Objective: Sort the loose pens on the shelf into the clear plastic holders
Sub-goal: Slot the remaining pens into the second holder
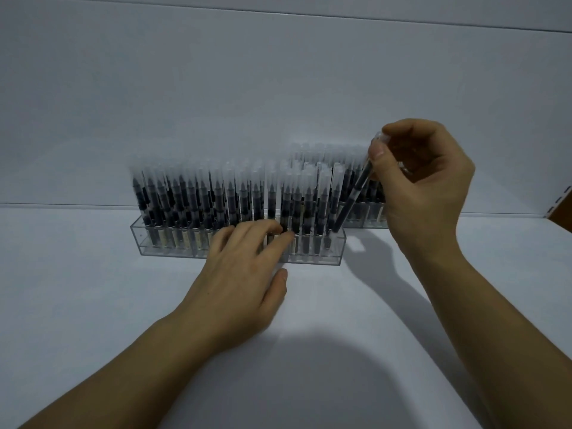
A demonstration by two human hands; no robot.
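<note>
A long clear plastic holder (173,247) stands on the white shelf, packed with several upright dark pens with frosted caps (198,193). A second clear holder (359,222), also full of pens, stands behind it to the right. My right hand (424,187) pinches the cap end of one dark pen (349,202), which tilts with its lower end in the front holder's right end. My left hand (247,267) lies with straight fingers against the front holder's middle, fingertips touching the pens there.
The white shelf surface (93,289) runs forward to me, with a white back wall (278,88) behind the holders. A brown edge with dark slots (560,205) shows at the far right.
</note>
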